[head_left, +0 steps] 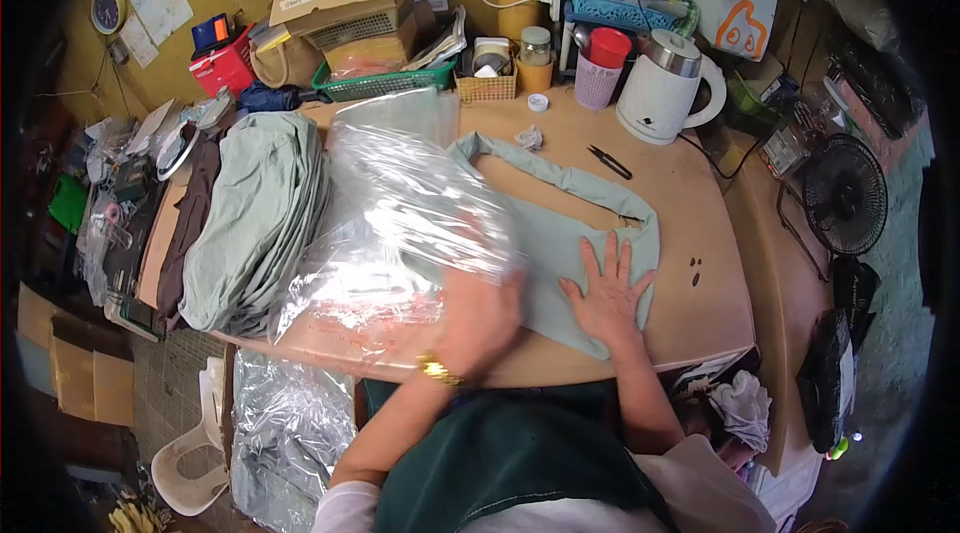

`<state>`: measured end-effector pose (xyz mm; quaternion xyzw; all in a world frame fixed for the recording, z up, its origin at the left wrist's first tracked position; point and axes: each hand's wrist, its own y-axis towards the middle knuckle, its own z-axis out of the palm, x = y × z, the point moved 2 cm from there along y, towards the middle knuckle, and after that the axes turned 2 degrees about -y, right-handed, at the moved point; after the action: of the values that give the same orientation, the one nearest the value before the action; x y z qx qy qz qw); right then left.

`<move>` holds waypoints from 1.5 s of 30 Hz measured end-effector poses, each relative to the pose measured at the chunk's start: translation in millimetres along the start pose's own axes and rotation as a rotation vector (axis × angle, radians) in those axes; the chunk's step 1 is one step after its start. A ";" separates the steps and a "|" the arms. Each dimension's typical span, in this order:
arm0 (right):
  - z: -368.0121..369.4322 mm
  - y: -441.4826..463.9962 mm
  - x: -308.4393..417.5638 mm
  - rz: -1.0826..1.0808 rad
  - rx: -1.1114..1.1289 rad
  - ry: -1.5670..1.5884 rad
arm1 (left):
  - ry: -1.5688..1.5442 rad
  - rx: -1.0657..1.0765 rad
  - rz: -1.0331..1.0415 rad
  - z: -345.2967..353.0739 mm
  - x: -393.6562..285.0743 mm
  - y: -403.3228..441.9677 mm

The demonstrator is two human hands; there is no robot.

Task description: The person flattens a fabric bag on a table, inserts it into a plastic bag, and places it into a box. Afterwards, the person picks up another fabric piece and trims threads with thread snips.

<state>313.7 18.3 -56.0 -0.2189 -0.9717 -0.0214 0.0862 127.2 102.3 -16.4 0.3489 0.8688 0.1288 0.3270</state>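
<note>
A pale green cloth piece (545, 263) lies flat on the table, and a long band of the same cloth loops round its far side. My right hand (608, 288) rests on its right part, palm down with fingers spread. My left hand (483, 318), blurred by motion, is at the near edge of a shiny clear plastic bag (400, 203). Plastic covers its fingers, so their grip cannot be made out. The bag overlaps the left part of the cloth. Red print shows near the bag's lower edge.
Left of the bag is a stack of folded green cloths (255, 223). Black thread snips (610, 162), a white kettle (660, 88) and a lidded cup (601, 68) stand or lie toward the back. A black fan (845, 195) is at right; more plastic (285, 433) hangs below the table.
</note>
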 end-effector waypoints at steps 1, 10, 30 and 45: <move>6.1 -4.2 7.4 -0.017 -0.014 0.001 | -0.026 0.019 0.069 12.5 -16.2 -3.6; -39.6 -73.9 -50.2 -0.613 0.240 0.168 | 0.243 0.097 -0.088 13.4 59.3 -16.0; -55.5 168.8 134.2 -0.932 0.906 -0.074 | 0.124 -0.141 -0.232 -145.3 29.0 -99.6; -25.2 134.1 77.1 -0.821 0.195 0.656 | 0.190 -0.218 -0.584 -246.2 84.0 -52.4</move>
<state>306.6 170.0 -17.1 0.2066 -0.8968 -0.0302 0.3901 -107.8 123.5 105.1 0.0343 0.9399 0.1536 0.3031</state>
